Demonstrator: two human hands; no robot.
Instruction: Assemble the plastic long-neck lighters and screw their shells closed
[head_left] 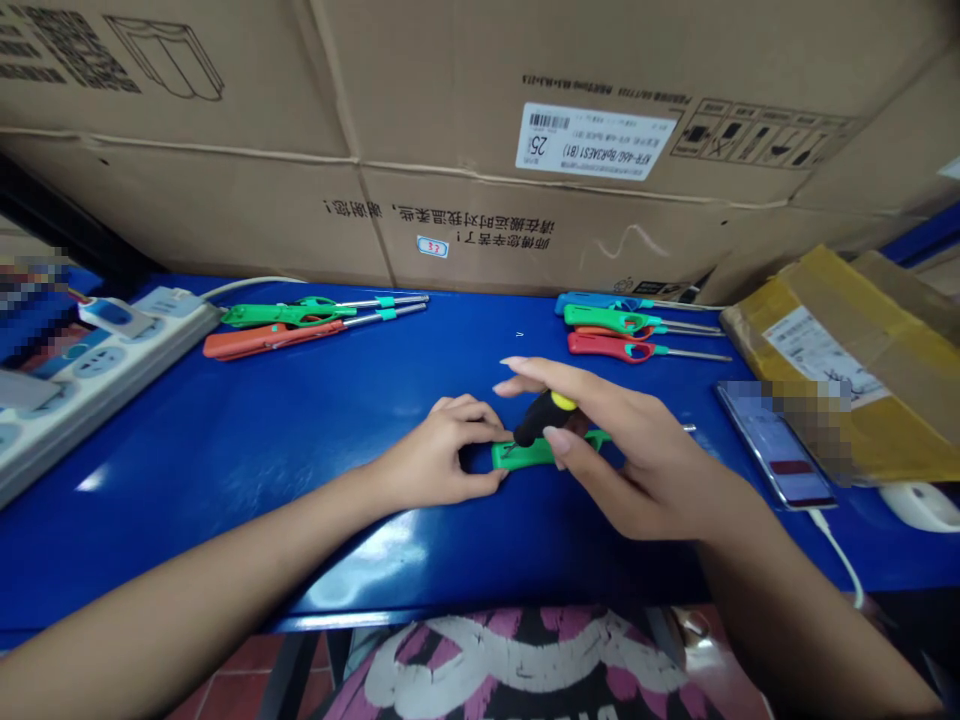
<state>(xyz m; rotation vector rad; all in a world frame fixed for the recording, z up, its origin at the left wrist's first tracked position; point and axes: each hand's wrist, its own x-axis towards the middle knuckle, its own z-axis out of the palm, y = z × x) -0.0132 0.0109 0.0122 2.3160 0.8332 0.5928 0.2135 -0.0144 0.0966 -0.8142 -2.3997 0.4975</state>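
Note:
A green long-nosed lighter [525, 455] lies on the blue table [247, 450] in front of me. My left hand [442, 455] is closed on its handle end, pinning it to the table. My right hand [637, 450] grips a small screwdriver with a black and yellow handle [541, 413], its tip pressed down onto the lighter's handle. The lighter's metal nozzle pokes out to the right past my right hand.
A green and an orange lighter [300, 325] lie at the back left, several more lighters [630, 325] at the back right. A white power strip [90, 370] sits far left. A phone [776, 445] on a cable, a yellow parcel [847, 360] and cardboard boxes [480, 130] bound the right and back.

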